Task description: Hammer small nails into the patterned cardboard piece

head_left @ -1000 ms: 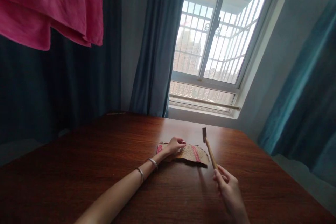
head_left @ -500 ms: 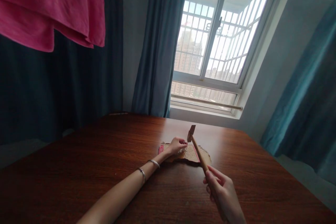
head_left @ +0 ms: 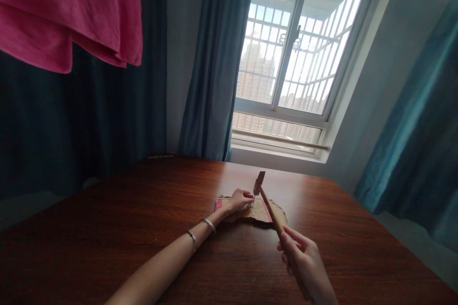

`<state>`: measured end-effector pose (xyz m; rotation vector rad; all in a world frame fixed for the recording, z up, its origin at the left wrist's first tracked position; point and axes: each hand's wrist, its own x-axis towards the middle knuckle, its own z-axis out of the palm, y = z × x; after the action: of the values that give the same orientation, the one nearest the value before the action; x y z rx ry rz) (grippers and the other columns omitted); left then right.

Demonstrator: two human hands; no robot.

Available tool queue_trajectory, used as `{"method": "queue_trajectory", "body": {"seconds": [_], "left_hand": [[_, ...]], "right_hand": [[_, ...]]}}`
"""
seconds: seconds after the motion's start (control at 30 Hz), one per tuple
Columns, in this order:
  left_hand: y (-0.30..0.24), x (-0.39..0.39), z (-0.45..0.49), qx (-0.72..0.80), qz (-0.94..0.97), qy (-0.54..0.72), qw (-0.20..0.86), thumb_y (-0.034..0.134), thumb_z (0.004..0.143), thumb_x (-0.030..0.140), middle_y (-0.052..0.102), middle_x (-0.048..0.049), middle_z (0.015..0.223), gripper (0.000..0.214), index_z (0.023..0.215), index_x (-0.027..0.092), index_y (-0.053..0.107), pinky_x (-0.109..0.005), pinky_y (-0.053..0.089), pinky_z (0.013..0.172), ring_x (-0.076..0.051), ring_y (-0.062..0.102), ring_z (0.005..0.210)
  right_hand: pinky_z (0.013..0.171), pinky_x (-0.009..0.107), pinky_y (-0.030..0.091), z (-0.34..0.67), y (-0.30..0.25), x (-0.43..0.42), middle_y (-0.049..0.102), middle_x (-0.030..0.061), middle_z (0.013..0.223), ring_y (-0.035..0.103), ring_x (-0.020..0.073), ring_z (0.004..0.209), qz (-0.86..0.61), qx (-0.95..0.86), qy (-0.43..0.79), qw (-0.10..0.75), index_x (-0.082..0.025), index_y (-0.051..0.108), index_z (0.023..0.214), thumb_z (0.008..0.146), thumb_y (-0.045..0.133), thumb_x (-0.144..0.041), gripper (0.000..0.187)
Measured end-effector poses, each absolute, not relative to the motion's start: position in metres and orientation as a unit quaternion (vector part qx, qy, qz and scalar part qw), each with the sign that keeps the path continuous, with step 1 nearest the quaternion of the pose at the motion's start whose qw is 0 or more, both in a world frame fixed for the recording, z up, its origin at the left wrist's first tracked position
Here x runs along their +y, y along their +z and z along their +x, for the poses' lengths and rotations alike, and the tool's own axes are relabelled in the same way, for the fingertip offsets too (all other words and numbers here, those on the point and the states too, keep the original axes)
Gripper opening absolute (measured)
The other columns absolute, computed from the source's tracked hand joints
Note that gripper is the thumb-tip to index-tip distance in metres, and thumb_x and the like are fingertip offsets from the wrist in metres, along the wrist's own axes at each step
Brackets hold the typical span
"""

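My right hand (head_left: 304, 252) is wrapped round the wooden handle of a hammer (head_left: 270, 207). The dark hammer head (head_left: 259, 182) sits just above the fingertips of my left hand (head_left: 240, 199). Those fingers are pinched on a thin upright nail (head_left: 254, 196), mostly hidden by the fingers and too small to see well. Beneath my left hand lies a ragged piece of cardboard (head_left: 279, 212) with a speckled pale middle and pink strips towards its ends. My left hand covers part of it.
The brown wooden table (head_left: 179, 186) spreads out around the cardboard. Behind it are a barred window (head_left: 286, 57) and a blue curtain (head_left: 214, 66). A pink cloth (head_left: 100, 14) hangs at the upper left, and another curtain (head_left: 411, 119) hangs at the right.
The hammer head has come slightly down and left, closer to my left fingertips. My left hand keeps its pinch in nearly the same place.
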<state>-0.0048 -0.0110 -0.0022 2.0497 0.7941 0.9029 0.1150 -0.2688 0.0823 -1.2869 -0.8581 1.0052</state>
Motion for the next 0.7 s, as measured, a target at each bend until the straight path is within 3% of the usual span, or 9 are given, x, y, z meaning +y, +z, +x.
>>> {"method": "queue_trajectory", "body": {"seconds": [0.7], "left_hand": [[0.0034, -0.0135, -0.0055, 0.348, 0.786, 0.328, 0.392, 0.060, 0.063, 0.034, 0.066, -0.0053, 0.070, 0.031, 0.076, 0.008, 0.070, -0.022, 0.036, 0.056, -0.016, 0.056, 0.066]], "right_hand": [[0.030, 0.018, 0.032, 0.1148, 0.0862, -0.2649, 0.058, 0.0016, 0.055, 0.047, 0.0092, 0.039, -0.553, -0.374, 0.440, 0.601, -0.010, 0.062, 0.104, 0.056, 0.070, -0.053, 0.066]]}}
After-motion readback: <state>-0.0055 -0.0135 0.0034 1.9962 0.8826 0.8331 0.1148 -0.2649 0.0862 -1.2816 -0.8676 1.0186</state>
